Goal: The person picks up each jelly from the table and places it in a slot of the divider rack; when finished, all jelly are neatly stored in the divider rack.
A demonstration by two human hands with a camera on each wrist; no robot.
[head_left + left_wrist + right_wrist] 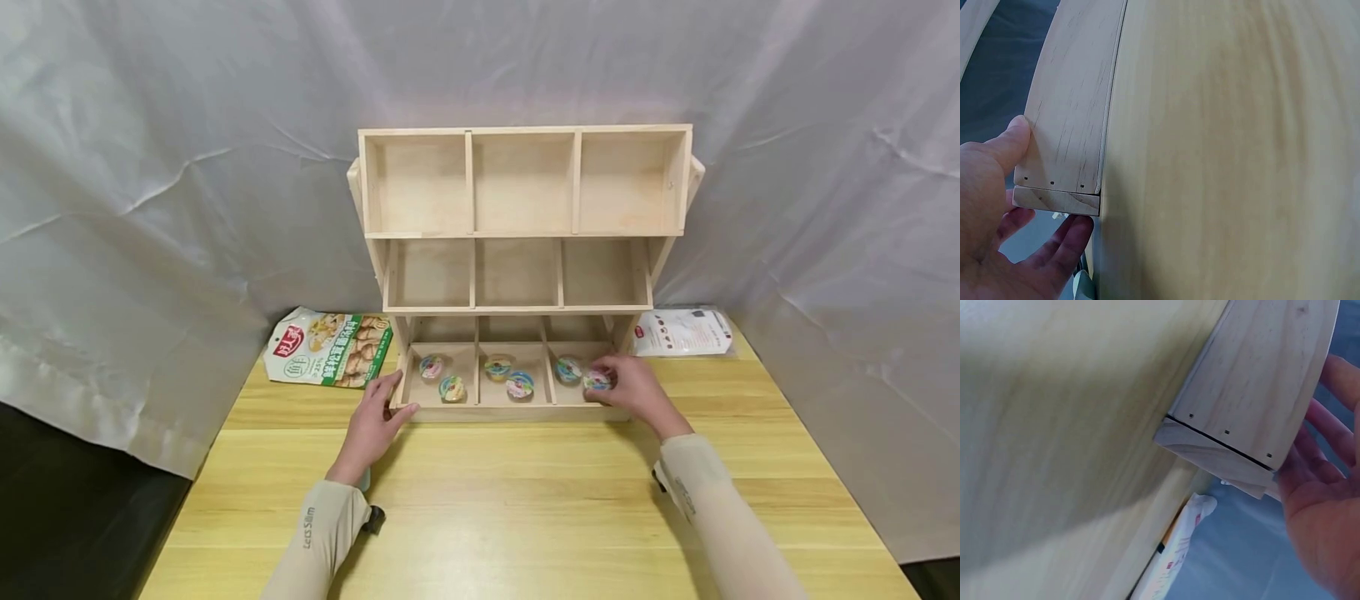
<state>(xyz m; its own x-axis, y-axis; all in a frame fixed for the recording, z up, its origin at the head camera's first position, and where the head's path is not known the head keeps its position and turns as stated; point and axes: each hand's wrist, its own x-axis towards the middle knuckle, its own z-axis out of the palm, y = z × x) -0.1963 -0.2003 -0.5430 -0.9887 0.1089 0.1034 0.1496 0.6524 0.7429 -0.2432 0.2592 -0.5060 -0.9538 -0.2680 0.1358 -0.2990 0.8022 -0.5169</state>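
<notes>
A three-tier wooden shelf (523,236), each tier split into three compartments, stands on the table. My left hand (372,425) grips the front left corner of its bottom tray (517,414); in the left wrist view the thumb lies over the front board (1069,112) and the fingers bend round the side. Over the tray's right end, my right hand (637,392) pinches a small round jelly cup (597,381) with a colourful lid. Another jelly cup (567,370) lies beside it. The left compartment holds two cups (452,389), the middle two more (520,385). In the right wrist view the board hides the pinched cup.
A green and white food packet (326,347) lies left of the shelf. To the right is a white packet (682,332). Grey cloth (187,150) hangs behind and at both sides of the wooden table (517,517).
</notes>
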